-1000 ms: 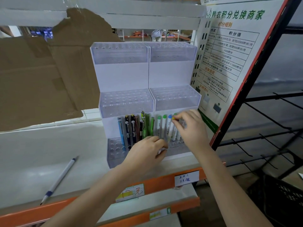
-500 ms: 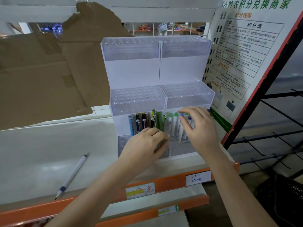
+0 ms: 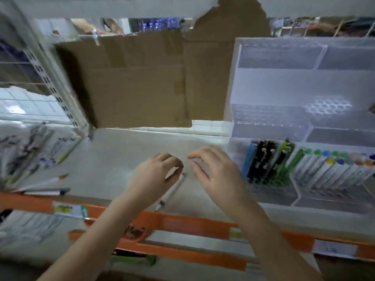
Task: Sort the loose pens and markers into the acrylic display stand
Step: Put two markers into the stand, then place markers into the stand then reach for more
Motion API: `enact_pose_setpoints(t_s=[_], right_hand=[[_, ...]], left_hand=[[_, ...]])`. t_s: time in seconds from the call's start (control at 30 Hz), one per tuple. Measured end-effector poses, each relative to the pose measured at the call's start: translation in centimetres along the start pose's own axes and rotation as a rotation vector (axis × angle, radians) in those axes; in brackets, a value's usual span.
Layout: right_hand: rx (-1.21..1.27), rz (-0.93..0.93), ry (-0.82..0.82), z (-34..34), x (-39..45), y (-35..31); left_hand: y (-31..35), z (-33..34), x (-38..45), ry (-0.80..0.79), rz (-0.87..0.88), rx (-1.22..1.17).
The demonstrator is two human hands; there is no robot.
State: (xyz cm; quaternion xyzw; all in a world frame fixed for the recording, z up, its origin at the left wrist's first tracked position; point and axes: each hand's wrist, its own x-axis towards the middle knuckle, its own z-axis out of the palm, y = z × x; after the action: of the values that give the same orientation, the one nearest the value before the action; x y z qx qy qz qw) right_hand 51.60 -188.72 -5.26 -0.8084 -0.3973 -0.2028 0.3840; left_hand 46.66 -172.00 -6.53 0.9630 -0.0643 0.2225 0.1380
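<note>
Two bare forearms reaching up and forward from the bottom edge, converging toward the middle. Left hand [image 3: 157, 175] palm down, knuckles up, fingers [image 3: 172, 159] curled downward with the thumb tucked beneath; blurred, so contact with anything cannot be told. Right hand [image 3: 217, 171] just beside it, palm down and tilted left, fingers loosely bent and spread, fingertips pointing toward the left hand, holding nothing. Small gap between the two hands. Both wrists roughly straight, in line with the forearms.
</note>
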Motion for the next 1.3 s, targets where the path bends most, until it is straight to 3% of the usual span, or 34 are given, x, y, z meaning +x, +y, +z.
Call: enact_pose_setpoints(t_s=[0.1, 0.23, 0.33, 0.6, 0.77, 1.0, 1.2, 1.3], right_hand=[[-0.047, 0.153, -0.248, 5.0, 0.9, 0.2], [-0.305, 0.331, -0.509, 9.1, 1.9, 0.8], [-0.376, 0.42, -0.595, 11.2, 2.3, 0.4], [-0.155, 0.523, -0.471, 14.4, 3.3, -0.8], [-0.222, 0.625, -0.417, 15.1, 3.5, -0.8], [-0.153, 0.638, -0.411, 14.8, 4.2, -2.4], [0.18, 0.693, -0.193, 11.3, 5.7, -4.7], [0.239, 0.671, -0.098, 8.4, 5.6, -5.7]], left_hand=[[-5.0, -0.8, -2.5, -0.057, -0.134, 0.042], [-10.4, -2.4, -5.6, -0.121, -0.307, 0.108], [-13.7, -4.1, -7.4, -0.122, -0.377, 0.142], [-21.4, -8.3, -10.4, -0.166, -0.538, 0.227], [-25.2, -10.1, -12.1, -0.29, -0.61, 0.257], [-27.1, -9.1, -10.9, -0.353, -0.51, 0.209], [-23.3, -8.5, -6.1, -0.16, -0.367, -0.113], [-19.3, -7.5, -3.0, -0.144, -0.271, -0.355]])
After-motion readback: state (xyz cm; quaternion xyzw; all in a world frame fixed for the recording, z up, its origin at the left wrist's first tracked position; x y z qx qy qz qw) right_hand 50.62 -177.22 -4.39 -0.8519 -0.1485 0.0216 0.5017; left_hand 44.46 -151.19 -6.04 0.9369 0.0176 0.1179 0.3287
